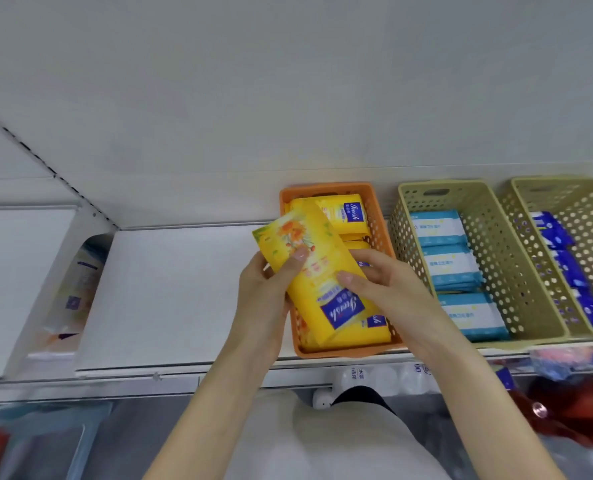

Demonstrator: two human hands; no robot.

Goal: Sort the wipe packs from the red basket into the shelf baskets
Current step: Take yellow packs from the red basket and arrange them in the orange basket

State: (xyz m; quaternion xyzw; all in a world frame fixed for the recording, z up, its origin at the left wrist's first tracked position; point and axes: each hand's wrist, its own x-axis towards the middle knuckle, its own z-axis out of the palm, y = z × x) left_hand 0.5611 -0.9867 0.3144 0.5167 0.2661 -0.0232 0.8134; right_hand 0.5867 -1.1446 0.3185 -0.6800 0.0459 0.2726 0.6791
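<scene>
A yellow wipe pack point(317, 271) with a blue label is held tilted over the orange shelf basket point(374, 209). My left hand point(267, 292) grips its left edge, thumb on top. From the right, my right hand point(388, 285) holds the same pack, thumb across its face. More yellow packs point(343, 211) lie in the orange basket underneath. Beside it, a beige basket point(489, 216) holds light blue packs point(450, 265). A second beige basket point(586, 209) at the far right holds dark blue packs point(558, 244). The red basket point(572, 407) shows blurred at the lower right.
The white shelf point(177, 292) stretches bare to the left of the orange basket. A gap at the far left shows a pale packet point(80, 289) on a lower level. The shelf's front rail point(115, 379) runs below, with white bottles point(385, 375) under it.
</scene>
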